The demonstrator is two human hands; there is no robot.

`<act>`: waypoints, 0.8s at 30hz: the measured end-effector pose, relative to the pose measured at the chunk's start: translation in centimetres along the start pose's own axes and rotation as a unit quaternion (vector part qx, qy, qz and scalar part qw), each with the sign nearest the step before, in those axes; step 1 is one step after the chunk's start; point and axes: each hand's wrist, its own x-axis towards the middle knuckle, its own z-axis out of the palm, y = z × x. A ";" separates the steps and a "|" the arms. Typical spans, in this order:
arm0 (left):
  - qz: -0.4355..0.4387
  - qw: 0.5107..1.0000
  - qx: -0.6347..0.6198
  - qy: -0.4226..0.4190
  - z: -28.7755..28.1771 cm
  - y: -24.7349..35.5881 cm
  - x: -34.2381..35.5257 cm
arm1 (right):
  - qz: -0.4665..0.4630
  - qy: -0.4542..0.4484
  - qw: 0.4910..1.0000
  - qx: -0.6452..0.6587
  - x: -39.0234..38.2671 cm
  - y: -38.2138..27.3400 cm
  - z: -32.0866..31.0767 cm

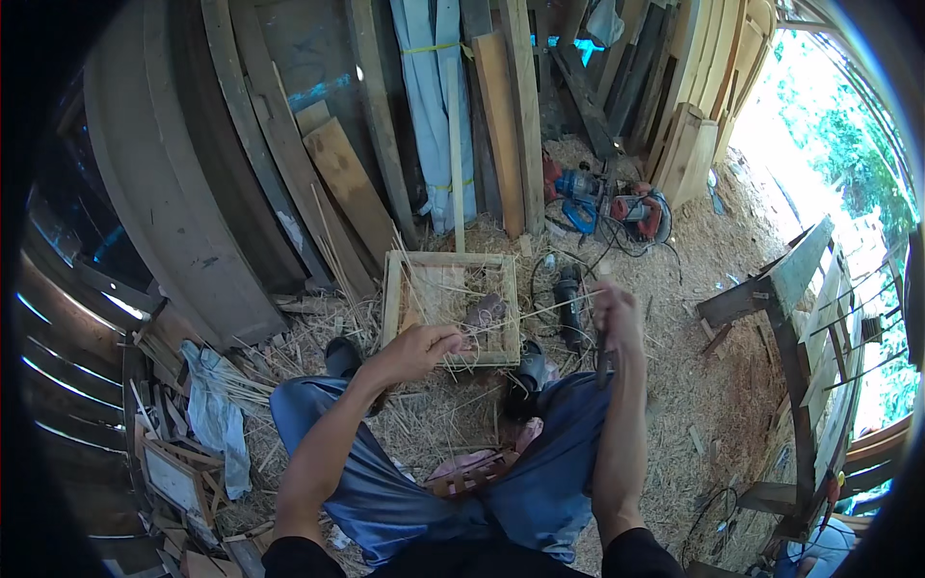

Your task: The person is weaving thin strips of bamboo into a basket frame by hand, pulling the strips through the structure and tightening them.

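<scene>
My left hand [421, 353] is closed, pinching a thin pale wooden strip [545, 311] above a low wooden frame [392, 299]. The strip slants up to the right and reaches my right hand [618, 313]. That hand is closed too, its fingers partly blurred. Below its fist, along the wrist, a dark narrow knife-like tool [603, 362] shows; the rest is hidden by the hand. On the frame lie a dark lump [487, 310], perhaps a stone, and curled shavings. Both hands are between and ahead of my knees.
Planks [496, 125] lean along the far wall. Red and blue power tools [641, 214] with cords lie far right, and a black cylindrical tool [569, 299] lies beside the frame. Thin strips [252, 387] and a pale sheet [214, 414] are at left; a wooden bench [785, 308] stands right. Shavings cover the ground.
</scene>
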 end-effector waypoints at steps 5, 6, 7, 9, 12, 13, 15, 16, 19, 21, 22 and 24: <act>-0.018 0.994 0.028 0.102 -2.1 -3.1 -0.6 | -0.045 0.024 0.995 0.089 -0.7 -0.8 -1.5; -0.018 0.994 0.030 0.104 -1.6 -3.2 -0.2 | -0.011 -0.010 0.998 0.062 -2.1 -0.9 1.0; -0.005 0.989 0.051 0.137 -0.8 -3.1 0.4 | 0.013 -0.066 0.997 0.041 -3.5 -0.8 3.4; 0.005 0.983 0.075 0.164 1.0 -2.0 1.2 | 0.062 -0.130 0.989 -0.016 -6.2 0.2 9.0; 0.022 0.982 0.132 0.135 3.1 -0.4 2.7 | 0.059 -0.238 0.969 0.020 -7.8 2.5 13.9; 0.065 0.975 0.130 0.166 3.8 -0.5 3.1 | 0.073 -0.241 0.966 0.063 -7.7 2.8 14.7; 0.105 0.966 0.129 0.196 4.0 -0.9 3.1 | 0.088 -0.246 0.959 0.110 -7.3 2.7 14.9; 0.111 0.963 0.141 0.204 3.7 -1.0 3.1 | 0.092 -0.228 0.964 0.106 -6.9 2.1 14.3; 0.103 0.964 0.149 0.196 3.0 -0.4 2.9 | 0.090 -0.172 0.977 0.088 -5.3 1.3 11.9; 0.087 0.968 0.147 0.182 2.4 -0.1 2.6 | 0.069 -0.159 0.981 0.083 -4.3 1.0 10.2; 0.098 0.967 0.158 0.175 2.1 -0.2 2.5 | 0.075 -0.165 0.979 0.096 -3.9 0.8 9.5; 0.107 0.966 0.167 0.166 1.6 -0.1 2.3 | 0.078 -0.143 0.984 0.078 -3.8 0.5 8.7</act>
